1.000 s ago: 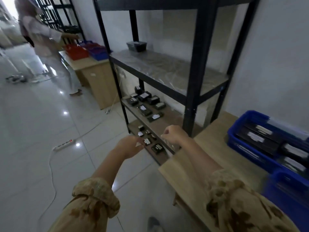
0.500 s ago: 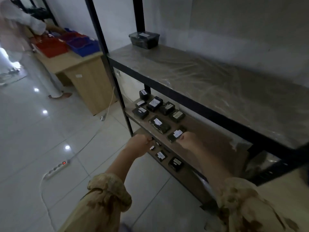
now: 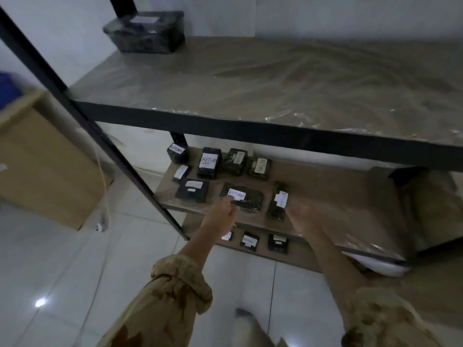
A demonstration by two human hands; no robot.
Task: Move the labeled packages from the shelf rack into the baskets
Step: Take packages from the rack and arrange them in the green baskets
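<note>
Head view: our left hand (image 3: 221,216) pinches the near edge of a labeled package (image 3: 248,200) at the front of the shelf (image 3: 338,196). Our right hand (image 3: 304,219), blurred, lies just beside a narrower package (image 3: 278,204); we cannot tell how its fingers lie.

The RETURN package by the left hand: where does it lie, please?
Head view, centre-left: the RETURN package lies at the front of the middle shelf, between a flat black package and a narrow package.
</note>
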